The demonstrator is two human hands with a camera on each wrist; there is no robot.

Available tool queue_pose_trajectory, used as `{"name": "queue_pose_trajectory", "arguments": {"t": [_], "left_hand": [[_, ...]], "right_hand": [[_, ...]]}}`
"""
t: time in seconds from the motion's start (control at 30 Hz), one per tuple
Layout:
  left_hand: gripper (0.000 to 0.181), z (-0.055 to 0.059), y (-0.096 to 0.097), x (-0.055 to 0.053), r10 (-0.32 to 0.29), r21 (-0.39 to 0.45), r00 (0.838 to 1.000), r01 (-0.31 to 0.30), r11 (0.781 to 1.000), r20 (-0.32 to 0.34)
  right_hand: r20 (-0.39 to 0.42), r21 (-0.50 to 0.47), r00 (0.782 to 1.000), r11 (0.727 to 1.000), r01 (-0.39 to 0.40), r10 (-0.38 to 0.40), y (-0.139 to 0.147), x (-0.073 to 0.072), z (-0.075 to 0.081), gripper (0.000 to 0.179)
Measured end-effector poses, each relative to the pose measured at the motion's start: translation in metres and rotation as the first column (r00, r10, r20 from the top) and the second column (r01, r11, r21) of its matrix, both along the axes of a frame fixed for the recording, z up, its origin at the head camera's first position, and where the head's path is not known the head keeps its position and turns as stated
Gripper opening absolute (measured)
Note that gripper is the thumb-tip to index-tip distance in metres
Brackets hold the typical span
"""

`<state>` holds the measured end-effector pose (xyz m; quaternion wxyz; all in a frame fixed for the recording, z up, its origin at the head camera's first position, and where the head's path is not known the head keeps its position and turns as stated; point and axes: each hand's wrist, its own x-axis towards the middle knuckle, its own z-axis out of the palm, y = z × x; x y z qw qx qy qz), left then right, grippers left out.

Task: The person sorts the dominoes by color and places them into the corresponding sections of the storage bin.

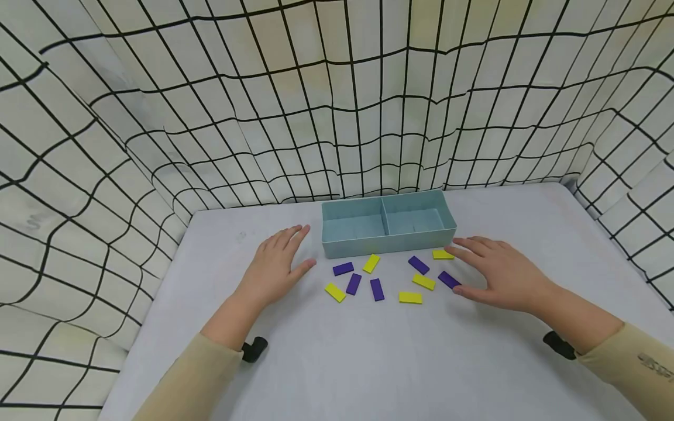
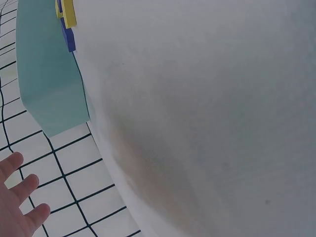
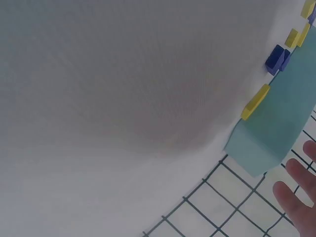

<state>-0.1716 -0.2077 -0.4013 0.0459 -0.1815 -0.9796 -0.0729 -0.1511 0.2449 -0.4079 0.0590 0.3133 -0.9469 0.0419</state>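
Observation:
A light blue box (image 1: 389, 241) with two compartments stands at the back of the white table; both compartments hold nothing visible. Several purple blocks (image 1: 344, 268) and yellow blocks (image 1: 411, 297) lie scattered before it. Left of the box hovers my left hand (image 1: 274, 266), fingers extended and thumb apart, holding nothing; its fingertips (image 2: 30, 183) show in the left wrist view. On the other side, my right hand (image 1: 500, 273) has its fingers spread, with nothing held. From the head view, its thumb and fingers partly overlap a purple block (image 1: 447, 279) and a yellow block (image 1: 441, 255); contact cannot be told.
Behind the table and at both sides rises a white wall covering with a black grid (image 1: 368, 111). The white tabletop (image 1: 389, 362) extends toward me between the forearms. A small black device (image 1: 255, 349) sits at the left wrist, another (image 1: 559, 345) at the right.

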Motion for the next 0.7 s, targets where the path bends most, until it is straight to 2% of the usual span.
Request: {"name": "queue_pose_trajectory", "arguments": {"t": [0.27, 0.5, 0.7], "left_hand": [[0.075, -0.004, -0.001, -0.009, 0.031, 0.019, 0.998, -0.032, 0.999, 0.051], [0.074, -0.002, 0.003, -0.02, 0.038, 0.048, 0.993, -0.044, 0.998, 0.114], [0.075, -0.004, 0.005, -0.029, 0.04, 0.057, 0.987, -0.049, 0.997, 0.156]], "right_hand": [[0.061, -0.006, 0.998, 1.0, 0.021, -0.02, -0.005, -0.002, -0.005, 0.07], [0.082, 0.001, 0.996, 1.0, 0.018, -0.018, -0.008, -0.006, -0.008, 0.061], [0.141, 0.022, 0.99, 1.0, 0.02, -0.023, -0.012, -0.007, -0.008, 0.054]]}}
